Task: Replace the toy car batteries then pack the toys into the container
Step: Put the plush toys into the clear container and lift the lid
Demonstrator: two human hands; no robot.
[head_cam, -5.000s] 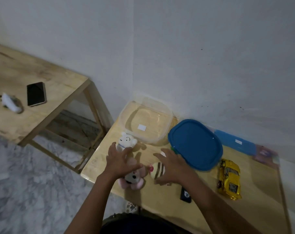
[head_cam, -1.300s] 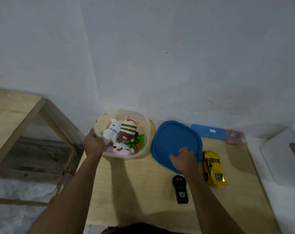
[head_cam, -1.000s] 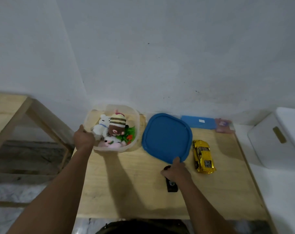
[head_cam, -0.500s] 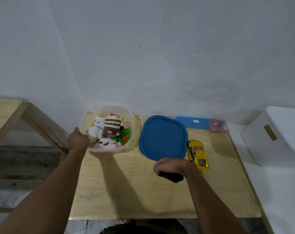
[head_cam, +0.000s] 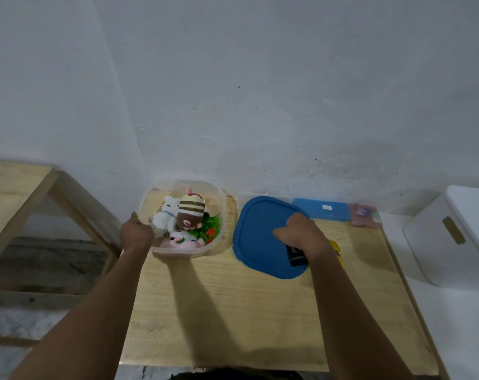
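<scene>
The clear, rounded plastic container (head_cam: 221,204) stands at the back left of the pale wooden desk (head_cam: 233,311), close to the wall. Inside it are a white plush bear (head_cam: 165,215), a brown plush with cream stripes (head_cam: 190,215), a pink plush (head_cam: 182,240) and a bit of green plastic foliage (head_cam: 212,224), all packed close together.

Your left hand (head_cam: 137,234) is at the container's left rim, its fingers clenched on the edge. Just right of the container lies the blue, rounded-square plastic lid (head_cam: 256,231), flat on the desk. Your right hand (head_cam: 304,234) hovers over the lid's right part, its fingers curled round a black remote control (head_cam: 296,255).

The yellow toy car (head_cam: 336,248) is right of the lid, and only a sliver shows past your wrist. Farther right of the container, along the wall, are a flat blue box (head_cam: 322,209) and a small pink packet (head_cam: 363,215). Beyond the desk's right edge stands a white plastic bin (head_cam: 452,237) with a slot handle. Left of the container is a second wooden table (head_cam: 10,193).
</scene>
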